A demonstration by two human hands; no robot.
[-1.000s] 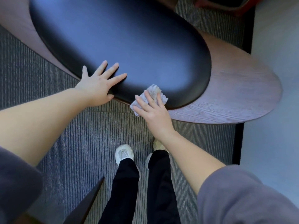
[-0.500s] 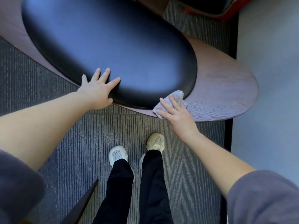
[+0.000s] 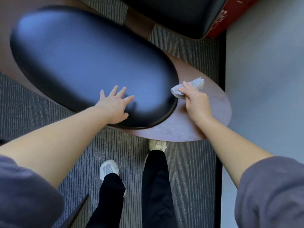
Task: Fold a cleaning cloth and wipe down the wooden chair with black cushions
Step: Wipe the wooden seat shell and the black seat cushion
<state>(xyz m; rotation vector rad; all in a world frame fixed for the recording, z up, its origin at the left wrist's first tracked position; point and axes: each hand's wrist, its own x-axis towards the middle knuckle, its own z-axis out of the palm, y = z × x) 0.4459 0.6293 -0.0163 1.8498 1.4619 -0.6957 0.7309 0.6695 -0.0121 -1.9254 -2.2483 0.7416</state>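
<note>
A long oval black cushion (image 3: 85, 63) lies on the chair's brown wooden panel (image 3: 212, 116). My left hand (image 3: 115, 104) rests flat on the cushion's near end, fingers spread. My right hand (image 3: 197, 104) grips a bunched grey-white cleaning cloth (image 3: 195, 83) and presses it on the wood right beside the cushion's rounded right end. Part of the cloth sticks out past my fingers; the rest is hidden under my hand.
A second black cushion (image 3: 181, 15) with a wooden rim sits at the top, next to a red box (image 3: 230, 15). Ribbed grey carpet (image 3: 115, 145) covers the floor under my feet. A smooth grey floor (image 3: 266, 79) runs along the right.
My right hand has slid the cloth rightward and farther round the cushion's end, from the near edge onto the wood at its right. My left hand has shifted right along the cushion.
</note>
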